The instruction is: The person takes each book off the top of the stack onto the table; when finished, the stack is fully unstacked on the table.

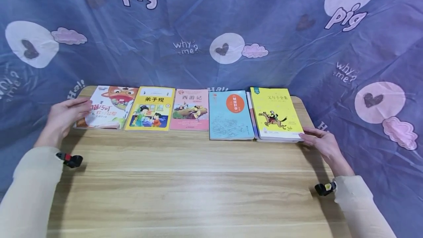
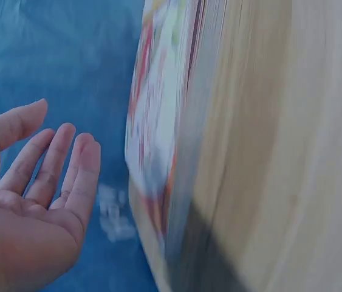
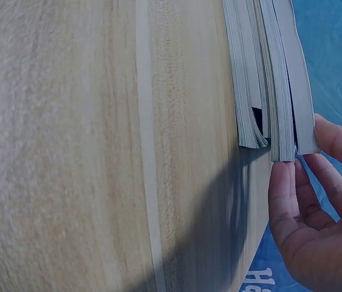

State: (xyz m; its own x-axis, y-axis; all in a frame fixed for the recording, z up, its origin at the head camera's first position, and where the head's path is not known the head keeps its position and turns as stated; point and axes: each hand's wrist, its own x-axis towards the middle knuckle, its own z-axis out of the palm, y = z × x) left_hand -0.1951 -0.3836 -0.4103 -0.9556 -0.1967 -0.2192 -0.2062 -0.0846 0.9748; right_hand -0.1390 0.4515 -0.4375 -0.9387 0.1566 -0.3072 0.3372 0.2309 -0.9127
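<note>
- Books lie in a row along the far edge of the desk (image 1: 185, 179), covers up, with a stack of books (image 1: 277, 115) at the right end of the row; the stack serves as landmark below.
- Top of the stack is a yellow book showing a rider on a horse; further books lie under it, and their page edges (image 3: 274, 79) show in the right wrist view.
- Right hand (image 1: 322, 143) sits at the near right corner of the stack. Its fingers (image 3: 283, 194) are straight and touch the page edges at that corner, with the thumb against the outer side. The fingers are not curled round any book.
- Blue book (image 1: 230, 115) lies just left of the stack, touching or nearly touching it.
- Pink book (image 1: 190, 110) comes next to the left, then another yellow book (image 1: 151, 108).
- Cartoon book (image 1: 108, 107), with a white and orange cover, lies furthest left of the stack, at the opposite end of the row.
- Left hand (image 1: 66, 115) is at the left edge of that cartoon book, fingers spread and relaxed, gripping nothing. The left wrist view shows the palm (image 2: 31, 201) open beside the blurred book edge; whether the fingertips touch the cover cannot be told.
- Blue printed cloth (image 1: 211, 28) hangs behind the desk, beyond the stack.
</note>
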